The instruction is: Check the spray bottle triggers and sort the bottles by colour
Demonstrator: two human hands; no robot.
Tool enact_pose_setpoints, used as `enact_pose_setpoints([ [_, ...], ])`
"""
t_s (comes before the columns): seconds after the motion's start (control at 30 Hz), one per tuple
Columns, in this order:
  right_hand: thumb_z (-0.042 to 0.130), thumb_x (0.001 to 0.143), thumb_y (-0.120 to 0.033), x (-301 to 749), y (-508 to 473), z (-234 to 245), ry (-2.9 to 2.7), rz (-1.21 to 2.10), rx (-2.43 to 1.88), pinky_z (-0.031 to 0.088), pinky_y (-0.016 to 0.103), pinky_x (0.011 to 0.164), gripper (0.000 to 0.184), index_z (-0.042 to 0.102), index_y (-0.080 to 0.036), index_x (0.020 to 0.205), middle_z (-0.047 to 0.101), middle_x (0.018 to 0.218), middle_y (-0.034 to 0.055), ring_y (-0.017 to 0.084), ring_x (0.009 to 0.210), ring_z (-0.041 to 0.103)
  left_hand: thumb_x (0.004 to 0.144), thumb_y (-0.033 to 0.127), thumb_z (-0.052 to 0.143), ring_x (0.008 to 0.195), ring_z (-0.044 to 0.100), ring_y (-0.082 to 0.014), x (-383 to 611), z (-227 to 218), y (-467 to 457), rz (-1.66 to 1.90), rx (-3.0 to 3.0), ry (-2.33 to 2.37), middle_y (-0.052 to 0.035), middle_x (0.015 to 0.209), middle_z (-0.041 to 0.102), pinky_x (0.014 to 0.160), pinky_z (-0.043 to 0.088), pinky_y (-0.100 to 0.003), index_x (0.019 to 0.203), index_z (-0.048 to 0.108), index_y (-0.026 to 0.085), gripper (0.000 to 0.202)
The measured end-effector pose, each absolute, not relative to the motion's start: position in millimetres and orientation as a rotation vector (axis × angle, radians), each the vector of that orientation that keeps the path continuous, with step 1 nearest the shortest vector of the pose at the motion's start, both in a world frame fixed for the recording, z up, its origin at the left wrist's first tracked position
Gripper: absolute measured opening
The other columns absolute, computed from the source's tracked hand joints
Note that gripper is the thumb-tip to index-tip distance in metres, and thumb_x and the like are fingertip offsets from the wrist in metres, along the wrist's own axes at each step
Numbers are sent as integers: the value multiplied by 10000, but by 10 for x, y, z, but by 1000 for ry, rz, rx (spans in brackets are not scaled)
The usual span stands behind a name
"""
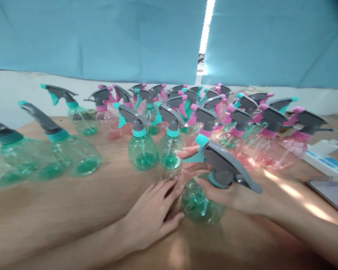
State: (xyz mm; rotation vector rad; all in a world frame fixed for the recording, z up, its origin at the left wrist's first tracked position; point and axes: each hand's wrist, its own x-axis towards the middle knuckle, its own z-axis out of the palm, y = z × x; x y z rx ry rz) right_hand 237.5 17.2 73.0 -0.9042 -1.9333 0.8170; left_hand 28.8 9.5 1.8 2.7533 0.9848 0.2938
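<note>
A clear green spray bottle with a grey and turquoise trigger head tilts to the left near the table's front. My right hand is wrapped round its neck and upper body, with some fingers stretched out behind the turquoise trigger. Flat on the table just left of that bottle rests my left hand, fingers extended, holding nothing. Its fingertips lie close to the held bottle; contact cannot be made out. Beyond my hands stand two more green spray bottles with turquoise collars, side by side.
Several green spray bottles stand at the left. Pink spray bottles crowd the right and back, mixed with green ones. A white power strip and a phone lie at the right edge. Blue cloth hangs behind the wooden table.
</note>
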Motion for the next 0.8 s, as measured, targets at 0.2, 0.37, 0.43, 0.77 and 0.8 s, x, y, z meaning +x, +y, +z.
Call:
enact_pose_setpoints([
  [0.2, 483, 784, -165, 2452, 237, 662, -1963, 863, -938, 585, 346, 828, 221, 685, -245, 741, 727, 838, 34, 202, 869, 717, 912, 337, 542, 1291, 424, -332, 295, 24, 104, 281, 2735, 1008, -164, 1426, 455, 1025, 386, -509, 1388, 432, 136, 528],
  [0.37, 518, 782, -190, 2477, 239, 640, -1908, 840, -992, 596, 298, 769, 178, 670, -243, 705, 714, 850, 30, 184, 813, 709, 900, 326, 550, 1288, 425, -328, 299, 38, 109, 279, 2710, 1005, -152, 1424, 460, 1027, 383, -506, 1388, 436, 150, 531],
  [0.43, 512, 773, -173, 2468, 233, 672, -1909, 830, -943, 594, 279, 759, 181, 654, -248, 690, 706, 815, 15, 168, 790, 700, 901, 325, 549, 1293, 419, -328, 300, 41, 110, 280, 2711, 1008, -151, 1429, 454, 1029, 379, -504, 1385, 439, 154, 525],
  [0.77, 506, 760, -132, 2485, 251, 647, -1890, 885, -881, 563, 265, 765, 148, 604, -242, 750, 701, 961, 3, 140, 810, 669, 906, 318, 537, 1280, 435, -323, 289, 43, 103, 310, 2701, 992, -142, 1414, 469, 1025, 382, -495, 1373, 453, 163, 499],
  [0.8, 508, 762, -135, 2486, 250, 649, -1887, 890, -888, 562, 277, 772, 156, 616, -244, 789, 702, 941, 6, 148, 815, 670, 906, 315, 537, 1280, 435, -322, 289, 43, 105, 316, 2698, 992, -140, 1415, 469, 1025, 384, -493, 1377, 447, 166, 503],
])
